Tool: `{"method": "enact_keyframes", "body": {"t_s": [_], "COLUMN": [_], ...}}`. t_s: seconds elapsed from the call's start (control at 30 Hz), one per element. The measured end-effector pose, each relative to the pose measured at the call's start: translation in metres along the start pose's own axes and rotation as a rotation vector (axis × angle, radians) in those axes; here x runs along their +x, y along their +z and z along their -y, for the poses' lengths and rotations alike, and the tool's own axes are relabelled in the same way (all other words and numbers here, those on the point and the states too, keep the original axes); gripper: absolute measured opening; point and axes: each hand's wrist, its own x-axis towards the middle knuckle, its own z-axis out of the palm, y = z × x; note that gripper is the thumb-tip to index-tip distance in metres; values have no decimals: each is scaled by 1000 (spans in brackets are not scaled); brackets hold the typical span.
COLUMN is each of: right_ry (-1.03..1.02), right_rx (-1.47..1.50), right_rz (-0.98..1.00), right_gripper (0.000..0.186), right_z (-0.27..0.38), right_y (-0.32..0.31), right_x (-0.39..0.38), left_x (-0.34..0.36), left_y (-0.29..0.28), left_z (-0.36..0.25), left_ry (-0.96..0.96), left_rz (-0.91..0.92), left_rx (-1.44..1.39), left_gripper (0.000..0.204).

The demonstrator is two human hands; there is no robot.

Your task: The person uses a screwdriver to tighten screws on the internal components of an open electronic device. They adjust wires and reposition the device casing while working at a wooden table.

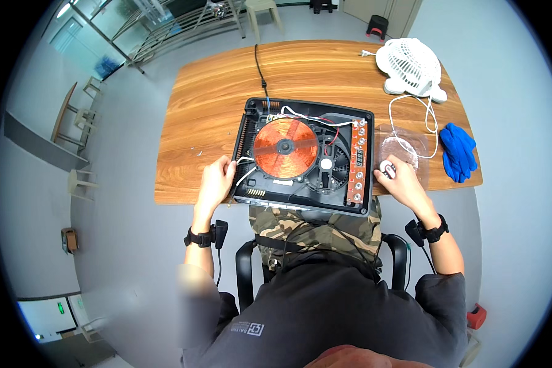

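Note:
An opened induction cooker [242, 127] lies on the wooden table in front of me, its black housing exposing a round copper coil [276, 135], a black fan [339, 161] and an orange circuit board [359, 161]. My left hand [216, 181] is at the housing's left edge, thumb and finger pinched on a white wire [244, 160] that runs from beside the coil. Right of the housing, my right hand [403, 183] is closed around a small rounded white-and-grey object [387, 168]; its kind is unclear. A clear plastic sheet or bag [420, 142] lies beyond that hand.
A white fan [409, 66] with its cord stands at the table's far right. Blue gloves [458, 152] lie near the right edge. The cooker's black power cord [262, 76] runs to the far edge. Small scraps [195, 151] lie left of the housing.

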Motion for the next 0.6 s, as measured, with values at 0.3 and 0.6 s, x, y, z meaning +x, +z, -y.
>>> {"method": "enact_keyframes", "body": {"t_s": [0.3, 0.6], "right_ry": [-31, -261], "right_rx": [-48, -260], "right_rz": [-17, -26], "right_gripper": [26, 32], "right_z": [5, -10], "right_y": [-2, -15], "right_x": [0, -12], "left_x": [0, 0], "left_y": [2, 7], "left_z": [2, 10], "left_ry": [38, 53], "left_rz": [30, 51], "left_rx": [16, -23], "left_gripper": [29, 31]}}
